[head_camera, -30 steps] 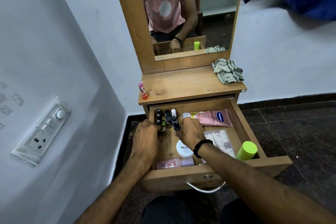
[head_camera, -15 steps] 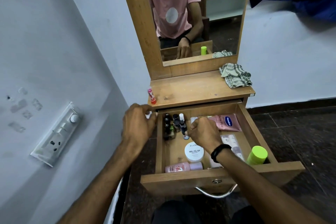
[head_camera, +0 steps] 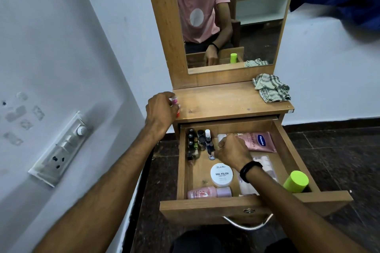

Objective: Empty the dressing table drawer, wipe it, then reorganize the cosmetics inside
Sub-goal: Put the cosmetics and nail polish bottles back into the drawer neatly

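The wooden drawer [head_camera: 205,207] is pulled out under the dressing table top [head_camera: 226,100]. Inside it are a cluster of small nail polish bottles [head_camera: 193,146], a white nail polish remover jar [head_camera: 221,174], a pink bottle lying flat [head_camera: 207,192], a pink Vaseline tube [head_camera: 260,141], a clear packet [head_camera: 265,166] and a green-capped container [head_camera: 296,181]. My right hand [head_camera: 232,153] is in the drawer, pinching a dark blue nail polish bottle [head_camera: 210,151]. My left hand [head_camera: 161,111] is curled at the top's left edge against a pink-capped red bottle [head_camera: 175,101]; what its fingers hold is mostly hidden.
A checked cloth [head_camera: 271,88] lies crumpled on the right of the table top. The mirror [head_camera: 232,16] rises behind. A wall with a switchboard [head_camera: 61,150] stands close on the left. Dark floor tiles [head_camera: 329,150] surround the table.
My left hand came out of the drawer with a small white-capped item and rose to the table top's left edge. My right hand stayed among the bottles.
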